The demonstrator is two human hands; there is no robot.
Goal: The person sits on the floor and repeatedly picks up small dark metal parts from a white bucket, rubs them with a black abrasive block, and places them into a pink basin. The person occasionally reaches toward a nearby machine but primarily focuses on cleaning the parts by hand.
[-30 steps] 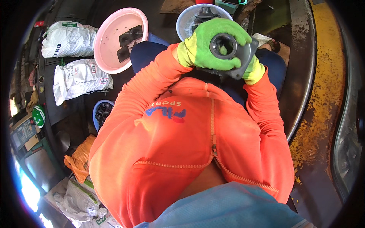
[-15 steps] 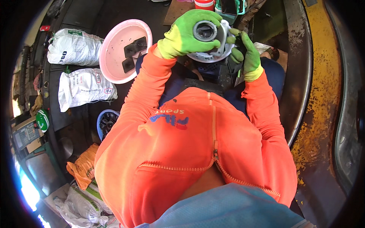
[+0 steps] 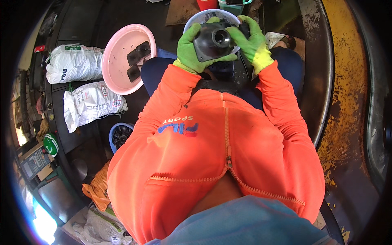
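Observation:
In front of my chest I hold a black moulded plastic part (image 3: 210,45) with a flat flange and a round hollow stub. My left hand (image 3: 190,51), in a green and yellow glove, is closed round its left side and under its lower edge. My gloved right hand (image 3: 254,44) is closed at the right side, its thumb close to the stub. A dark piece (image 3: 244,30) shows between the right fingers; its kind is hard to make out. Behind the part stands a pale bluish-white basin (image 3: 196,18), its contents mostly hidden.
To the left, a pink basin (image 3: 108,61) holds dark flat pieces. Two white sacks (image 3: 75,65) lie beyond it, with a blue basin (image 3: 112,136) of black parts below. A rusty yellow metal edge (image 3: 345,81) runs along the right. A red container (image 3: 206,4) stands at the top.
The held part has turned: a grey ring and a pale arm faced up before, and a black body with a stub shows now. My right hand has moved left, against it.

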